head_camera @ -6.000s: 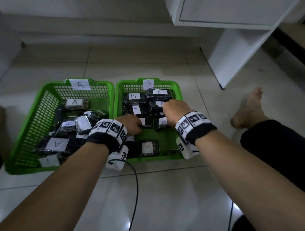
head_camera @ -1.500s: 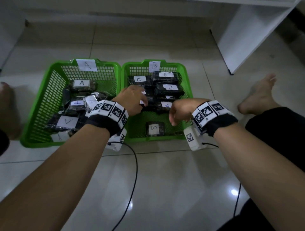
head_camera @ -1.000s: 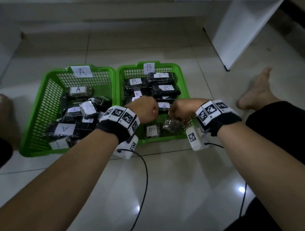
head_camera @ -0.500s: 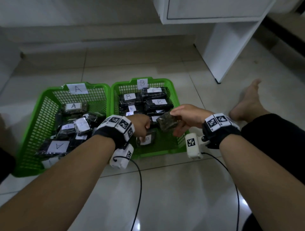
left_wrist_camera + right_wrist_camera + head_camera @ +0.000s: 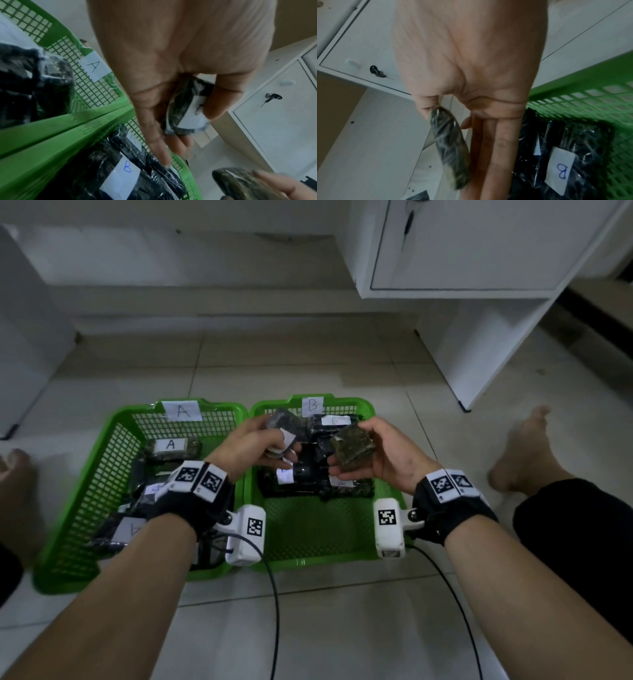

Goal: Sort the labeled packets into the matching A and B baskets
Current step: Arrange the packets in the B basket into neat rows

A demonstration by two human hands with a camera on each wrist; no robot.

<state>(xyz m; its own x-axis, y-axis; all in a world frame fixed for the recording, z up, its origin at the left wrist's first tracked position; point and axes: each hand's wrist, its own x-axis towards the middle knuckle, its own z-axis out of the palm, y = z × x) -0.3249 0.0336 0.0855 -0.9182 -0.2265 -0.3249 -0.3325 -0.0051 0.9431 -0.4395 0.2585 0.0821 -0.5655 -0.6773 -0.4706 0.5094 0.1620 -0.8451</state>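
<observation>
Two green mesh baskets sit side by side on the tiled floor, rims touching. A basket (image 5: 113, 460) on the left, paper tag "A" on its far wall; B basket (image 5: 383, 494) on the right, tag "B" likewise.

Left hand (image 5: 251, 448) raised over the seam between the baskets, above the B side. Fingers and thumb curled round a dark packet (image 5: 286, 422) in clear wrap. White label on it, partly under the thumb in the left wrist view (image 5: 190, 116); letter not readable.

Right hand (image 5: 387, 455) raised over the B basket, palm turned up, thumb and fingers clamped on a second packet (image 5: 352, 448), greenish-brown. No label shows on the side facing the head camera. In the right wrist view this packet (image 5: 450, 148) is edge-on, pinched between thumb and fingers.

The two held packets are near each other, not touching.

A basket holds several dark packets; one near the far wall reads "A" (image 5: 170, 445). B basket holds a cluster of dark packets in its far half, some with "B" labels (image 5: 120, 177); near half shows bare mesh.

Both wrists carry black bands with marker tags and white camera units; cables trail over the floor. White cabinet (image 5: 479, 251) at upper right, key in its door. A bare foot (image 5: 524, 453) rests on the floor right of the B basket.
</observation>
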